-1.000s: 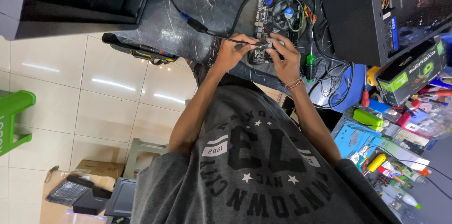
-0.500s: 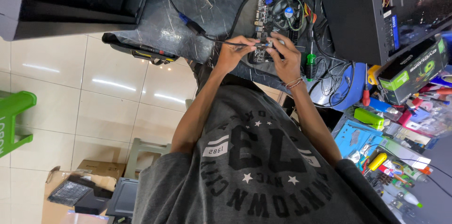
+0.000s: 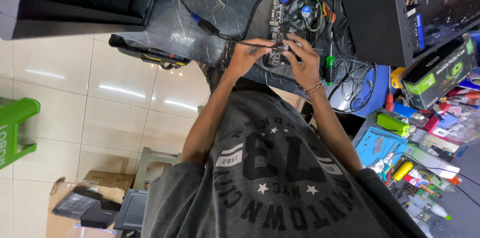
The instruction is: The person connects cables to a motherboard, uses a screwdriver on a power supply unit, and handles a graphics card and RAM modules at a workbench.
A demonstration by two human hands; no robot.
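up close, the left hand [image 3: 245, 55] pinches a thin dark tool [image 3: 250, 44] between its fingertips, the tip lying on the near edge of a motherboard [image 3: 287, 23]; the right hand [image 3: 302, 60] rests just beside it with fingers curled on that same edge, though whether it grips anything i cannot tell; the board lies on a dark mat on the marbled desk [image 3: 170, 28]; right of the hands stands a green-handled screwdriver [image 3: 329, 65]; further right, a tangle of black cables [image 3: 352, 80] and a green-and-black box [image 3: 437, 73].
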